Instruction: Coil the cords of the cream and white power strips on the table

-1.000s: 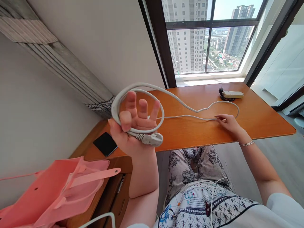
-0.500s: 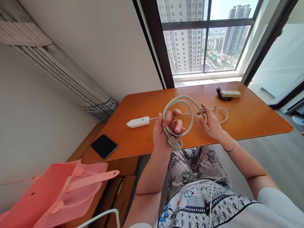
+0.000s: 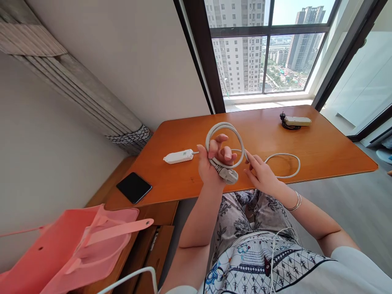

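Caught gathering white cable [image 3: 224, 124] over the table [image 3: 330, 149]'s near edge, looped in a loosely curled left hand [image 3: 216, 159], with a lightly pinching right hand [image 3: 261, 174] now drawn closer, tightening the coil.

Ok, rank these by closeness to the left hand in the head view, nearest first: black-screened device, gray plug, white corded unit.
1. Gray plug, right at the left hand
2. White corded unit, to its left, on the table
3. Black-screened device, farther left
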The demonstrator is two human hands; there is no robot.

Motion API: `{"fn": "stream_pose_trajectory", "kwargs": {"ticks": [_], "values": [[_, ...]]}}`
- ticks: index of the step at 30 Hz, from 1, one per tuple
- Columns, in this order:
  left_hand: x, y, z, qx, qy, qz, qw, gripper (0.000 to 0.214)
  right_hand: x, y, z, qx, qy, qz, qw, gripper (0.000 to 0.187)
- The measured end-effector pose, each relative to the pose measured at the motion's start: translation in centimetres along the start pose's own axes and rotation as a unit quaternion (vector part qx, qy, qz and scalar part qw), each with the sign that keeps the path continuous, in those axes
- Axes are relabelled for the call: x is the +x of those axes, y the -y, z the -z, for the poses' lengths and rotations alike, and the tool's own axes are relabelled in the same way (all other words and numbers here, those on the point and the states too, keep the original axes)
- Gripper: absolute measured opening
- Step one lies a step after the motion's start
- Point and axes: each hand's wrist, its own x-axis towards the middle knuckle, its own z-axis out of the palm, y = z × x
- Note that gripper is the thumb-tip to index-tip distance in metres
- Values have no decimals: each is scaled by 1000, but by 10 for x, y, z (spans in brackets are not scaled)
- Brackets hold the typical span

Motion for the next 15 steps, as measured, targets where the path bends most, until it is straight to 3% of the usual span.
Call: {"fn": "stream_pose_trajectory", "kwargs": {"ticks": [7,15], "values": [[1,16,-15,42,-35,-131,990,67,-5,1,-8,65,-17,-7,998,72],[2,33,-9,121,-14,-182,976,61,-5,-6,-2,61,35,-54,996,63]]}}
